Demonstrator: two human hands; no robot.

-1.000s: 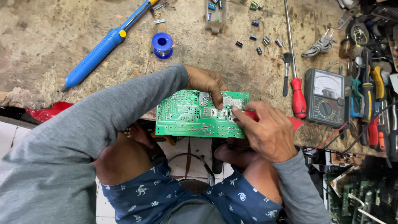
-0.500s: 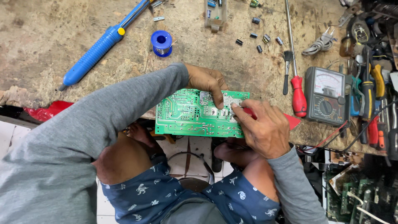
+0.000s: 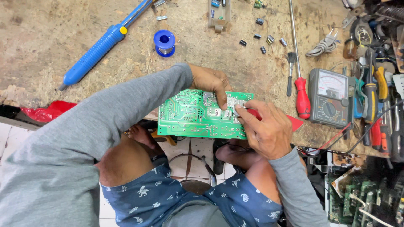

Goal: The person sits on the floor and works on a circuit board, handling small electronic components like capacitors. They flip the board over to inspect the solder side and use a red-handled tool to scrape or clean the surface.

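Note:
A green circuit board lies solder side up at the near edge of the worn workbench, over my knees. My left hand grips the board's far edge, one finger pressing down on its upper middle. My right hand rests on the board's right end, holding a thin red-handled tool with its tip against the solder joints. Part of the tool is hidden by my fingers.
A blue desoldering pump and a blue solder spool lie at the back left. A red-handled screwdriver, a small brush, an analog multimeter, pliers and loose capacitors crowd the right. More circuit boards lie below right.
My hands and the board have stayed almost where they were; my right hand has shifted very slightly on the board's right end.

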